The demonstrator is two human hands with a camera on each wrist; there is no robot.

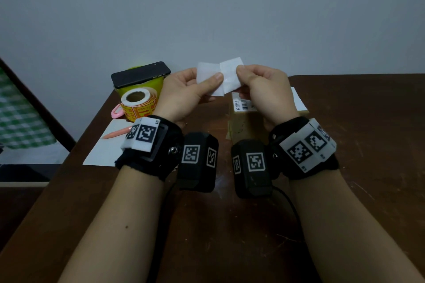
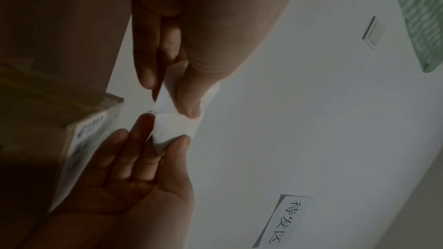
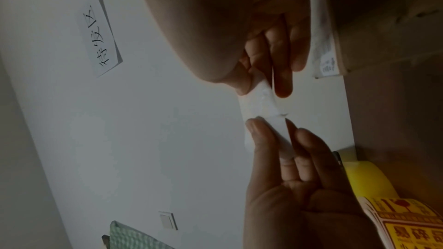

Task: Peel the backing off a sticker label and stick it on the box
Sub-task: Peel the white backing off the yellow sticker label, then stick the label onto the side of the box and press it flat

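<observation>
Pinching the white sticker label (image 1: pixel 219 76) by thumb and fingertips from both sides, the left hand (image 1: pixel 184 92) and right hand (image 1: pixel 264 89) hold it in the air above the table (image 1: pixel 368 145). Beneath and beyond the right hand sits the cardboard box (image 1: pixel 243 122), with a roll of orange stickers (image 1: pixel 140 105) farther left.

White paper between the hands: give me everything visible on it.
The white paper is a small, thin, blank-looking sheet, two overlapping panels meeting at a central crease or seam. It is held in the air above the box, touching nothing else. Left hand pinches its left panel, right hand its right. Whether backing has separated is unclear.
</observation>
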